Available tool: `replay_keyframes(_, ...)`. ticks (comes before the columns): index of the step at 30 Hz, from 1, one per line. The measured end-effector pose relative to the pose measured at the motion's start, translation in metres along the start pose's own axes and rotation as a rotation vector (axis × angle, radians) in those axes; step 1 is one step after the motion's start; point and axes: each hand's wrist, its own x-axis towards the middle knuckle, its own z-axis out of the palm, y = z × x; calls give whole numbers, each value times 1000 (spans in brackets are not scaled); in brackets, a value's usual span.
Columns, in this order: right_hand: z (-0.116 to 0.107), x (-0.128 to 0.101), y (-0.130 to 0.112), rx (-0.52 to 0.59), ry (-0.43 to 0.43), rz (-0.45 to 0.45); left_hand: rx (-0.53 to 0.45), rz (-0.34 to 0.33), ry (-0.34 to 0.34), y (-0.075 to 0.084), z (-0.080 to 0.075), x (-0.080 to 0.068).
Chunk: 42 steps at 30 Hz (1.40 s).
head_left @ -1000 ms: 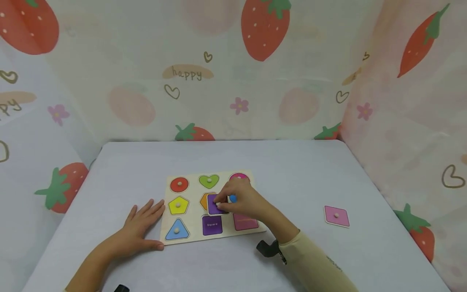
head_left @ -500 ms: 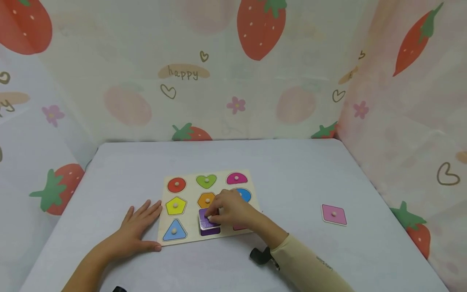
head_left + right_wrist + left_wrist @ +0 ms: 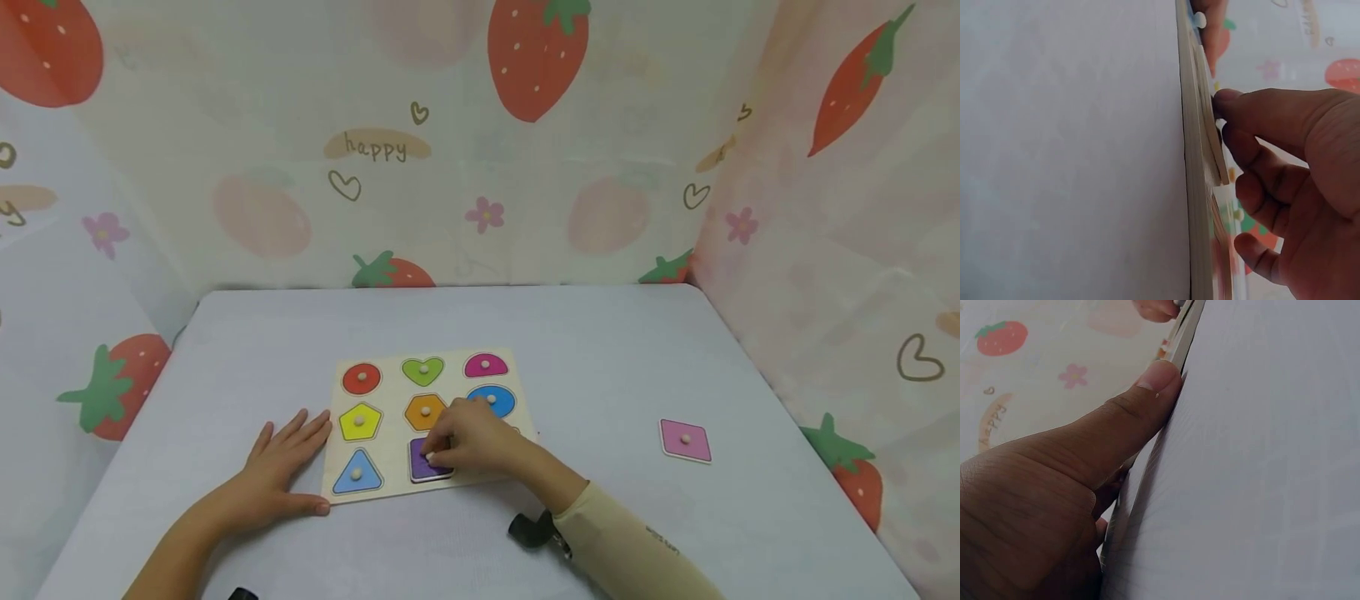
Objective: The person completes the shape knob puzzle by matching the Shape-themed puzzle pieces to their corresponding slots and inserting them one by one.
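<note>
A wooden shape-puzzle board (image 3: 392,400) lies on the pale table in the head view. My right hand (image 3: 433,455) pinches the knob of a purple square piece (image 3: 422,470) over the board's front middle slot. In the right wrist view this purple square (image 3: 1209,119) sits tilted, one edge raised off the board (image 3: 1190,187), fingertips (image 3: 1229,100) on it. My left hand (image 3: 288,467) lies flat on the table beside the board's left edge. Its thumb (image 3: 1147,394) presses the board's edge (image 3: 1182,337).
A red circle (image 3: 362,378), green heart (image 3: 423,370), magenta half-round (image 3: 485,365), yellow pentagon (image 3: 361,422), orange hexagon (image 3: 424,411), blue oval (image 3: 495,402) and blue triangle (image 3: 357,473) sit in the board. A loose pink piece (image 3: 684,440) lies to the right. Strawberry-print curtains enclose the table.
My right hand has carried the purple square from over the orange hexagon toward me and lowered it onto the front middle slot. The left hand has stayed put.
</note>
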Motion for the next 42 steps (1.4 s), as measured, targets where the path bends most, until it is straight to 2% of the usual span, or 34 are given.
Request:
replay_keyframes(22, 4, 0, -5, -25, 23, 3, 6, -15, -14, 6, -5, 0)
replay_keyframes(29, 0, 0, -4, -33, -20, 22, -3, -12, -12, 4, -2, 0)
replay_keyframes(35, -13, -5, 1, -9, -50, 14, -7, 1, -9, 2, 1, 1)
replay_keyframes(42, -41, -24, 12, -68, 24, -67, 5, 11, -1, 0, 1, 1)
